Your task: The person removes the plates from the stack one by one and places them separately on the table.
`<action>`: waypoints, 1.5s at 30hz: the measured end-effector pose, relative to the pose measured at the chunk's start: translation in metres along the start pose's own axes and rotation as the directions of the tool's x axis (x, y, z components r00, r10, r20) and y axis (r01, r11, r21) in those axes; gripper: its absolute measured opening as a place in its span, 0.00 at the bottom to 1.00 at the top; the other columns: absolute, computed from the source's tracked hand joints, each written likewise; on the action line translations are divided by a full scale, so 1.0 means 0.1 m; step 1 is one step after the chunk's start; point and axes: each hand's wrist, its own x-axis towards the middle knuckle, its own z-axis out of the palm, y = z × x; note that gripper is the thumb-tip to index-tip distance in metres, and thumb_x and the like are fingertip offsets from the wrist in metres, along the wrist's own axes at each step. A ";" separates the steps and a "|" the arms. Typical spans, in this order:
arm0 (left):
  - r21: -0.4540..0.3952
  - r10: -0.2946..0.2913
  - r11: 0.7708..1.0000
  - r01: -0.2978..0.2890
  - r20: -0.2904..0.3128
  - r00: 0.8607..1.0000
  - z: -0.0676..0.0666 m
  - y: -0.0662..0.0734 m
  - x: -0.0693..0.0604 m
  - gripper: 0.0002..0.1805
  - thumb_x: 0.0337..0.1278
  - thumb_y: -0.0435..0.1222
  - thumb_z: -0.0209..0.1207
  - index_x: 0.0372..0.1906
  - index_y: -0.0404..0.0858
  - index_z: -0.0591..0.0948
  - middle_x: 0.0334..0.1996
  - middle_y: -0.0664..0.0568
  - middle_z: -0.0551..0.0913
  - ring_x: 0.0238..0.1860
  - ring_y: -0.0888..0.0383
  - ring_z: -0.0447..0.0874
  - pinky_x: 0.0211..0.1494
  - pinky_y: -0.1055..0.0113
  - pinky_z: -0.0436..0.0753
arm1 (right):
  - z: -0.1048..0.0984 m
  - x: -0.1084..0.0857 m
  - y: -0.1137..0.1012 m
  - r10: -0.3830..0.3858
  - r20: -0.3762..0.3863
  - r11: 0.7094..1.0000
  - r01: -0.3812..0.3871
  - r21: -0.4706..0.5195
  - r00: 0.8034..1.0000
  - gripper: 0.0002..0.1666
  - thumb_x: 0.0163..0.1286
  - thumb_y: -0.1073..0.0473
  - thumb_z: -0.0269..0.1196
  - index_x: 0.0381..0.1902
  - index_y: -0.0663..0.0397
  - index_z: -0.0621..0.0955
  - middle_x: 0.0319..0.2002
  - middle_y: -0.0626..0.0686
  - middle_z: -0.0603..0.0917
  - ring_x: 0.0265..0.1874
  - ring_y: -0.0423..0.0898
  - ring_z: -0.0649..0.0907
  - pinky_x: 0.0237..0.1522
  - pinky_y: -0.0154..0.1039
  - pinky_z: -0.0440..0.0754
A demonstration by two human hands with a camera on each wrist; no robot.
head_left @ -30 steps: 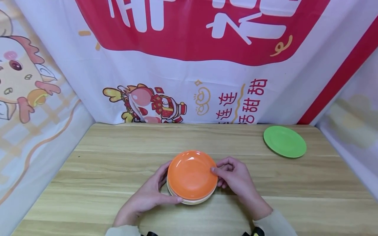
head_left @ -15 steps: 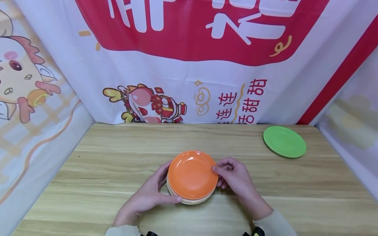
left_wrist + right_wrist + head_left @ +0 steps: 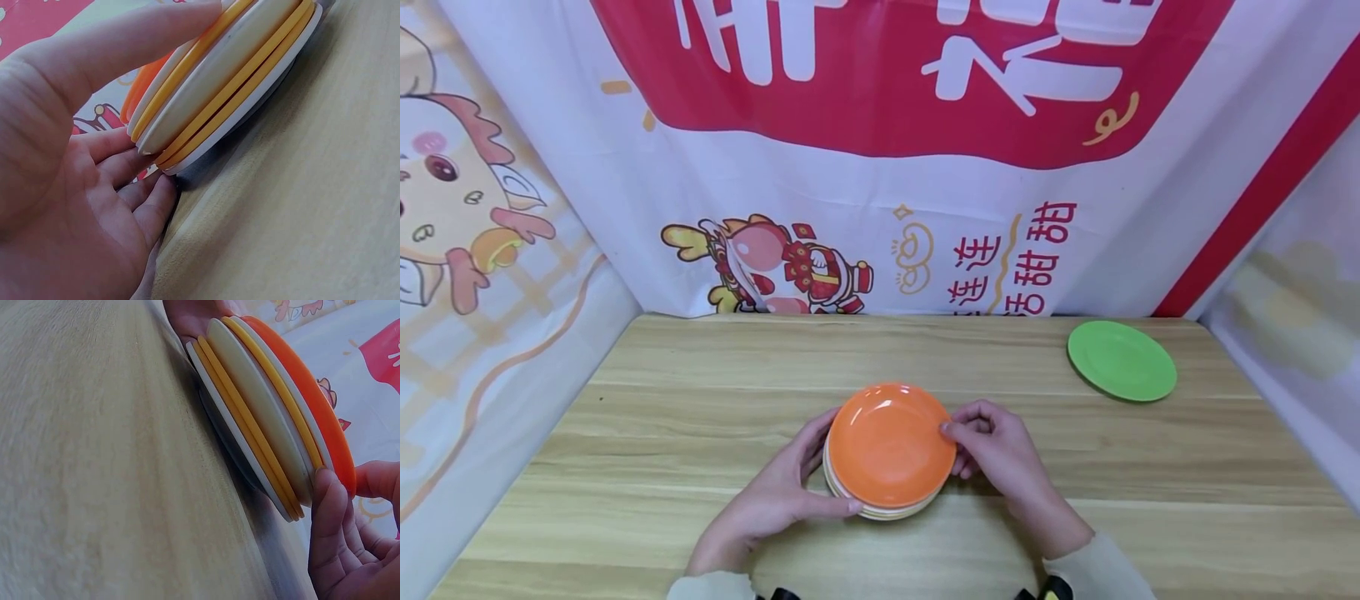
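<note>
Well, orange plate (image 3: 892,446) atop stack (image 3: 257,409)

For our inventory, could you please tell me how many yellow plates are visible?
3: one yellow plate high in the stack, two more together lower down; others may be hidden.

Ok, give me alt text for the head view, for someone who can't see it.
A person's left hand and right hand grip opposite sides of a stack of plates with an orange plate on top, at a wooden table. A green plate lies apart, toward the far right corner. Behind hangs a white cloth with red print.
</note>
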 end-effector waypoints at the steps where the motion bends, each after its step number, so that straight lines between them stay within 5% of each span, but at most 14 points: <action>1: -0.001 0.001 1.000 -0.001 0.000 1.000 0.00 0.00 0.00 0.63 0.44 0.37 0.85 0.85 0.55 0.60 0.86 0.55 0.60 0.88 0.48 0.54 0.90 0.45 0.52 | 0.00 0.00 0.00 -0.001 0.002 1.000 0.001 -0.004 1.000 0.16 0.70 0.59 0.73 0.50 0.61 0.83 0.27 0.52 0.84 0.21 0.46 0.83 0.23 0.33 0.85; 18: -0.011 0.007 1.000 -0.007 -0.006 1.000 0.00 0.00 -0.01 0.63 0.44 0.36 0.85 0.85 0.55 0.60 0.86 0.55 0.59 0.88 0.48 0.53 0.90 0.46 0.52 | -0.01 0.00 -0.01 -0.018 0.035 0.999 0.020 -0.047 0.999 0.23 0.65 0.58 0.78 0.52 0.61 0.82 0.30 0.53 0.85 0.22 0.45 0.84 0.24 0.34 0.86; 45: 0.004 0.013 1.000 -0.013 -0.016 1.000 0.01 0.00 0.00 0.62 0.45 0.37 0.85 0.84 0.54 0.61 0.86 0.55 0.61 0.88 0.48 0.54 0.90 0.47 0.54 | -0.05 0.00 -0.02 -0.022 0.000 0.998 0.022 -0.059 1.000 0.16 0.68 0.60 0.74 0.49 0.62 0.84 0.29 0.52 0.85 0.22 0.45 0.82 0.23 0.33 0.85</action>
